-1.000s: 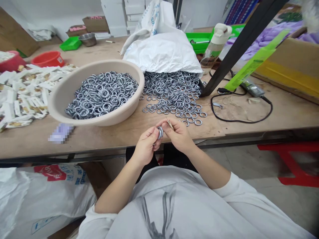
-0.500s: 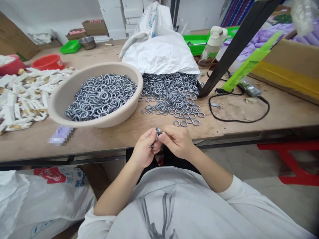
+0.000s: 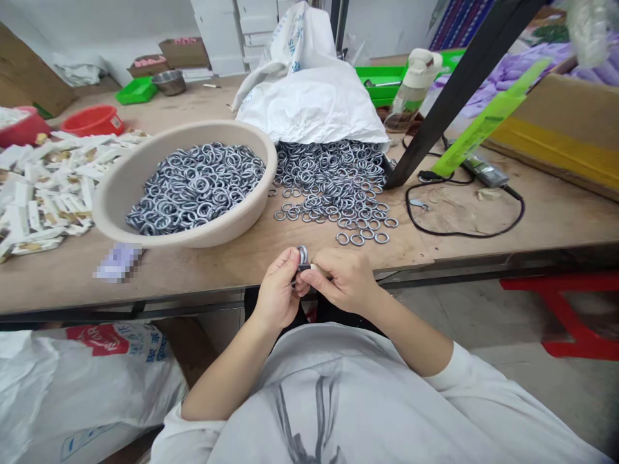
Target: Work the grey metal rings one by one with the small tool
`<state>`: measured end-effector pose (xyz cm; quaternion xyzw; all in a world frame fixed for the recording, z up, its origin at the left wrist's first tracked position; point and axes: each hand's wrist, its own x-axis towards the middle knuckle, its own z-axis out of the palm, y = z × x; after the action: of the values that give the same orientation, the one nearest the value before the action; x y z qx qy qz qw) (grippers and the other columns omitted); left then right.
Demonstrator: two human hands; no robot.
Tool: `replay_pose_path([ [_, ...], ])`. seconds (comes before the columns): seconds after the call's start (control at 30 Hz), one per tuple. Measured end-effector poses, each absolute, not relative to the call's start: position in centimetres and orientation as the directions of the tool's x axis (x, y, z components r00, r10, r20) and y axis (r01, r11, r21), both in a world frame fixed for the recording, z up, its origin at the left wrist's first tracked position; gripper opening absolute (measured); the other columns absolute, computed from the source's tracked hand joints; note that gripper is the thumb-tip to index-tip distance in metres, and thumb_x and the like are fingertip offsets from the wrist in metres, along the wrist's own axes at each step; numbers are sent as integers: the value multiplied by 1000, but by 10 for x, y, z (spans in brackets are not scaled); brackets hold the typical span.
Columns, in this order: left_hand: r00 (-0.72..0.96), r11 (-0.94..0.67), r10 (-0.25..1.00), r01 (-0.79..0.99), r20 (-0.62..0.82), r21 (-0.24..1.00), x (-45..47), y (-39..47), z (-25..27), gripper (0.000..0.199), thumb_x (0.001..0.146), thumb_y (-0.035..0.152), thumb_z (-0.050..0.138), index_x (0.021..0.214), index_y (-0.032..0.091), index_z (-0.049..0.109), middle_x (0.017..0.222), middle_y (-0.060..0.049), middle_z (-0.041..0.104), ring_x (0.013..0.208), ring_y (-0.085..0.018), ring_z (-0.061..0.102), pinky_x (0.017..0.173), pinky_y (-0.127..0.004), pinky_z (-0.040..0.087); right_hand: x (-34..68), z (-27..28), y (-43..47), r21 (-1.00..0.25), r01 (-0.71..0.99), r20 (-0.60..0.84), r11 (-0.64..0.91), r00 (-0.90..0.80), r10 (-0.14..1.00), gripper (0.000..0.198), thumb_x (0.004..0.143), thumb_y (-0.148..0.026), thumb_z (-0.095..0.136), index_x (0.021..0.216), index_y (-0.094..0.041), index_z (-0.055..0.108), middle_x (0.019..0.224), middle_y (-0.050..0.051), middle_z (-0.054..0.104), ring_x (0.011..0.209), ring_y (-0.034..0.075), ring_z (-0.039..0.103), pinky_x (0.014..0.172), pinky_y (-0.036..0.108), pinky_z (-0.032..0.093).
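Observation:
Just off the table's front edge, my left hand [image 3: 279, 290] is closed on a few grey rings [image 3: 302, 253], pinched upright between thumb and fingers. My right hand [image 3: 345, 278] is closed too, its thumb pressed along a small dark flat-tipped tool [image 3: 304, 267] that touches the rings. The rest of that tool is hidden in the fist. Beyond the hands, a heap of loose grey rings [image 3: 338, 187] spills from a white sack [image 3: 314, 103]. To its left, a beige basin [image 3: 193, 240] holds many more such rings.
White strip-like pieces [image 3: 33, 206] are piled at the left beside a red bowl [image 3: 91, 121]. A dark metal post [image 3: 435, 129] slants up at the right, near a bottle [image 3: 413, 87] and a black cable [image 3: 464, 233]. A red stool [image 3: 570, 322] stands below on the right.
The dark tool tip has come down lower on the rings, and my right thumb has shifted slightly down. More of the rings' upper part shows above my left fingers.

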<state>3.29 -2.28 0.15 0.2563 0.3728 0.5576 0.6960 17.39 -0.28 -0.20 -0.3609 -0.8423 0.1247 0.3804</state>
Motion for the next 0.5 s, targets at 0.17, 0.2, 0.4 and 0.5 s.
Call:
replay_pose_path([
  [0.17,179,287,958,-538,-225,793,36,-29,-2,42,75,46,77,69,17,48,51,7,39,43,-4,29,41,-16,24,182,-5,15,-622,579,464,527,-270,844,50,100,-53,41,63,-20,47,56,-3,44,54,12,40,55,27,24],
  [0.2,201,306,951,-525,-235,794,37,-31,-3,42,75,47,77,69,17,48,51,7,39,43,-4,29,41,-16,23,183,-5,19,-673,571,438,470,-206,875,49,100,-53,40,65,-20,49,56,-3,44,54,12,41,55,26,25],
  [0.4,172,277,960,-508,-219,816,40,-32,-7,40,76,48,76,74,18,49,51,8,37,44,-5,29,42,-17,25,177,-5,12,-827,180,445,533,-369,816,40,88,-59,61,96,-19,63,85,2,65,75,15,58,69,26,42],
  [0.5,274,282,944,-370,-186,885,35,-31,-2,39,79,52,72,74,18,53,53,6,40,45,-7,31,43,-19,26,176,-9,22,-905,123,352,407,-323,879,47,90,-64,55,80,-19,61,69,-1,59,64,13,52,62,26,40],
])
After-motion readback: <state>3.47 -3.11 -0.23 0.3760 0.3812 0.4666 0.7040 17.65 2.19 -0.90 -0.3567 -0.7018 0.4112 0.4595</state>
